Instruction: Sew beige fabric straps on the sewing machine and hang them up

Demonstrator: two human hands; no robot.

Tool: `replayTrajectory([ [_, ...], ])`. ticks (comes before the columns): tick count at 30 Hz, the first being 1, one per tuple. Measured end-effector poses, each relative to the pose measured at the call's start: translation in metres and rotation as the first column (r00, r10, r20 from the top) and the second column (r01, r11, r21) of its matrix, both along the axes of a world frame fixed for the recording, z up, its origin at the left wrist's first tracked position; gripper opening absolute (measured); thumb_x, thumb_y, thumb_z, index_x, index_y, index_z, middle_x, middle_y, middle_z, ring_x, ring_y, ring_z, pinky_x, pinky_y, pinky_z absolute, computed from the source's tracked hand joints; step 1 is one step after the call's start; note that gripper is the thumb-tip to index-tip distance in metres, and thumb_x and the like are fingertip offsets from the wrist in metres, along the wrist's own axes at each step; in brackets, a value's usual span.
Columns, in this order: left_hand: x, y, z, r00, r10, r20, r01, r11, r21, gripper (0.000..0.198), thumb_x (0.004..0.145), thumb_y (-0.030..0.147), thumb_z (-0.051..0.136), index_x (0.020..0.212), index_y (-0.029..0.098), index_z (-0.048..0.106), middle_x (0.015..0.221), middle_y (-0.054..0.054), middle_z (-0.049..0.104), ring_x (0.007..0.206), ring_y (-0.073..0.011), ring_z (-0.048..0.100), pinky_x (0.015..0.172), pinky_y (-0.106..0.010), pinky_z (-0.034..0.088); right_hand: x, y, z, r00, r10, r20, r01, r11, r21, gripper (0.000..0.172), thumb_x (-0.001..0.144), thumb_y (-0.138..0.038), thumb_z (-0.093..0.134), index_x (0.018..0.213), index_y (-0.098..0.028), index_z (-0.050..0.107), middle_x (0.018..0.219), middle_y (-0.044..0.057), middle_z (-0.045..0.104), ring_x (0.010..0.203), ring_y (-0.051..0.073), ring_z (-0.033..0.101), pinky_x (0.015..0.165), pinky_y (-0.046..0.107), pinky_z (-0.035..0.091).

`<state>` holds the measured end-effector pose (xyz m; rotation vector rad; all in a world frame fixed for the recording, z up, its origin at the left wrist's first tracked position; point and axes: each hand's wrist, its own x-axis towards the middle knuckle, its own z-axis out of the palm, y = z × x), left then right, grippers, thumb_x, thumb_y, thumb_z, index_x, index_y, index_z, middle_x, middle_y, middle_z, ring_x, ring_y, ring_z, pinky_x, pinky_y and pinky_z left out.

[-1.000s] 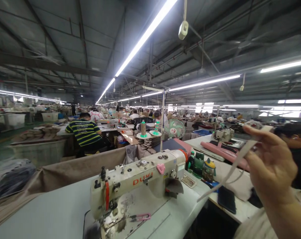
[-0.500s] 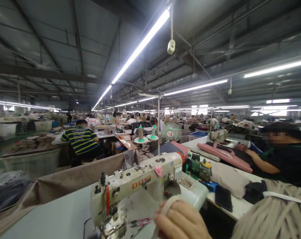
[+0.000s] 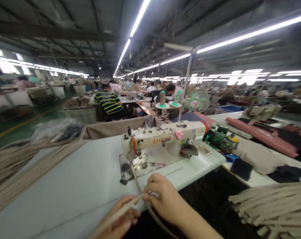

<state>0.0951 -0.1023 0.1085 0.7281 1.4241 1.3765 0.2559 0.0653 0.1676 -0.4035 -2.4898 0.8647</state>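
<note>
A sewing machine (image 3: pixel 165 139) stands on the pale table (image 3: pixel 73 179), and a beige strip (image 3: pixel 135 179) runs from its needle area toward me. My right hand (image 3: pixel 162 196) pinches the strip just in front of the table edge. Lower and to the left, my left hand (image 3: pixel 120 217) is closed around a length of beige strip that lies across its fingers. The fingertips of both hands are close together. Pink-handled snips (image 3: pixel 158 164) lie on the machine bed, beyond my hands.
Long beige strips (image 3: pixel 36 169) cover the table's left side; a bundle of strips (image 3: pixel 277 205) is at the lower right. Bottles (image 3: pixel 216 136) and a dark phone (image 3: pixel 241 168) sit right of the machine. A person in a striped shirt (image 3: pixel 108 102) is beyond it.
The view has tilted down and turned left. My left hand has come into view, and my right hand, earlier raised before the machine, is now lower, with the strip between the two hands.
</note>
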Motion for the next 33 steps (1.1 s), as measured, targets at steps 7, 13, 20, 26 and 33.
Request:
replayTrajectory([
  [7,0.002,-0.007,-0.005,0.977,0.200,0.074,-0.210,0.963,0.170,0.037,0.095,0.053,0.062,0.103,0.019,0.075,0.092,-0.007,0.070,0.091,-0.0198,0.063,0.087,-0.033,0.051,-0.013,-0.007,-0.024,0.977,0.177,0.121,-0.105,0.887,-0.449,0.010,0.088,-0.021,0.069,0.080,-0.022,0.076,0.079,-0.001,0.060,0.081,0.016,0.059,0.076,0.028,0.042],
  [13,-0.006,-0.002,-0.003,0.893,0.412,0.181,-0.435,0.893,0.116,0.042,0.076,0.048,0.084,0.102,0.015,0.078,0.091,-0.008,0.072,0.089,-0.0203,0.066,0.090,-0.036,0.056,-0.027,-0.018,-0.050,0.972,0.185,0.145,-0.070,0.817,-0.572,0.021,0.086,-0.036,0.067,0.074,-0.019,0.073,0.074,0.000,0.062,0.076,0.018,0.056,0.073,0.030,0.041],
  [20,-0.024,0.000,-0.012,0.845,0.499,0.194,-0.524,0.845,0.108,0.047,0.071,0.050,0.088,0.098,0.012,0.078,0.086,-0.008,0.071,0.083,-0.0191,0.066,0.085,-0.036,0.059,-0.032,-0.024,-0.062,0.940,0.301,0.163,-0.109,0.714,-0.692,0.031,0.086,-0.046,0.066,0.088,-0.017,0.078,0.077,0.002,0.067,0.076,0.018,0.056,0.074,0.030,0.042],
  [26,-0.036,0.001,-0.016,0.839,0.516,0.169,-0.536,0.838,0.101,0.047,0.069,0.051,0.088,0.092,0.011,0.079,0.092,-0.011,0.073,0.086,-0.0218,0.068,0.082,-0.037,0.060,-0.028,-0.022,-0.074,0.926,0.316,0.208,-0.059,0.664,-0.746,0.039,0.084,-0.053,0.069,0.095,-0.017,0.081,0.079,0.003,0.069,0.073,0.016,0.055,0.069,0.028,0.040],
  [33,-0.049,0.001,-0.015,0.813,0.562,0.152,-0.580,0.805,0.125,0.045,0.069,0.048,0.089,0.092,0.011,0.079,0.093,-0.012,0.073,0.085,-0.0213,0.067,0.080,-0.036,0.060,-0.021,-0.019,-0.077,0.881,0.403,0.249,-0.012,0.543,-0.840,0.050,0.082,-0.062,0.071,0.101,-0.017,0.079,0.077,0.002,0.068,0.053,0.007,0.036,0.051,0.023,0.024],
])
